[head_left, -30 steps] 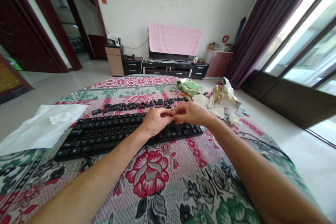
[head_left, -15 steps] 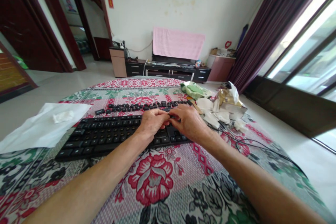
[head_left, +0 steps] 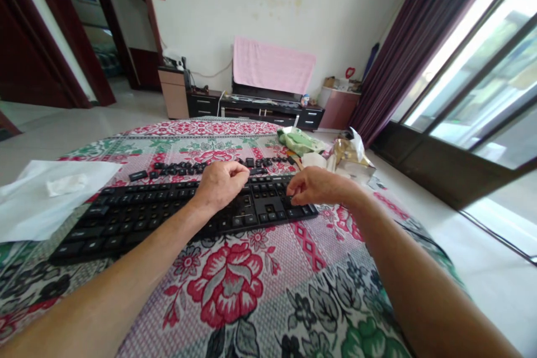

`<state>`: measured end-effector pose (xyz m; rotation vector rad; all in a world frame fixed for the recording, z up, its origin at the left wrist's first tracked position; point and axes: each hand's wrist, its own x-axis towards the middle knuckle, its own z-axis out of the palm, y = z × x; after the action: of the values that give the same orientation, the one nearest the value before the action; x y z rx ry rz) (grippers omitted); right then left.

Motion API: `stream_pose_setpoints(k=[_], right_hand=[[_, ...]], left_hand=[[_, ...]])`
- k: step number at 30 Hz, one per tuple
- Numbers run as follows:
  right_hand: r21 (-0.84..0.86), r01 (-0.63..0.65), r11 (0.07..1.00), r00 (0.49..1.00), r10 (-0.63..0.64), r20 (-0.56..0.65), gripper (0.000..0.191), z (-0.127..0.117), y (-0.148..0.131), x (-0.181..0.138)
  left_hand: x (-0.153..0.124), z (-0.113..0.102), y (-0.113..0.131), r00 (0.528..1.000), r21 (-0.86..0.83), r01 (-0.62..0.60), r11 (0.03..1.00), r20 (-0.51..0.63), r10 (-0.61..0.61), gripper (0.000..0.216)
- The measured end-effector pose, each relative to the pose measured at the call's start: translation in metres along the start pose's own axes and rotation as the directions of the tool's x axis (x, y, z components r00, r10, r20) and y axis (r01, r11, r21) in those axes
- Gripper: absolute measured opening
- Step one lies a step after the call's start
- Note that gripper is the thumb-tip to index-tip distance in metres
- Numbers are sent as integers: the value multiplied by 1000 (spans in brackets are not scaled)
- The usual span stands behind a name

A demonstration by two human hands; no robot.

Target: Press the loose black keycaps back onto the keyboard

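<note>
A black keyboard (head_left: 168, 212) lies on a floral tablecloth (head_left: 235, 291). Behind it a row of loose black keycaps (head_left: 184, 168) rests on the cloth. My left hand (head_left: 220, 184) hovers over the middle of the keyboard with its fingers curled in; whether it holds anything is hidden. My right hand (head_left: 319, 185) rests at the keyboard's right end, its fingertips pinched down on the keys near the number pad. What they pinch is too small to name.
A white sheet with a crumpled tissue (head_left: 62, 184) lies at the left. Green and gold wrappers and scraps of paper (head_left: 335, 154) are heaped at the far right of the table. A black cable (head_left: 415, 232) runs off the right edge.
My hands were together over the keyboard's right part; they have now parted. The left hand moved left over the middle, and the right hand went to the number pad end.
</note>
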<state>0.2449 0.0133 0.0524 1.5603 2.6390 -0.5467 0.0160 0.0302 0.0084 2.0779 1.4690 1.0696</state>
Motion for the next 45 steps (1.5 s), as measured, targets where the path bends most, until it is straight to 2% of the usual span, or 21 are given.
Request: stream_pose_setpoints(k=[2,5,9,18,26,36,45], right_hand=[[9,5,1000,1000,-5,22,25,3,-1,1],[9,5,1000,999,-6,41,24,7,-2,5],[22,-16,1000,999,15,42,24,10,0,7],[41,-21,999,999,20,37,21,8,1,9],[235,-59,970,990,26,138,18,8,11,11],[395,-101,913,984,32,176,19,11,19,16],[343,-138,929,981,81,174,12,13,14,19]], left_hand=[[2,-7,-4,998,161,-48,986,-32,54,22],[4,-15,-13,998,344,-59,937,-11,67,22],[6,-17,-24,998,449,-48,892,-3,55,23],[7,-16,-28,999,476,-39,879,12,38,25],[6,-14,-28,999,498,-47,866,12,48,27],[6,-14,-24,1000,510,-5,860,29,-12,29],[5,-13,-25,1000,517,-18,856,22,7,29]])
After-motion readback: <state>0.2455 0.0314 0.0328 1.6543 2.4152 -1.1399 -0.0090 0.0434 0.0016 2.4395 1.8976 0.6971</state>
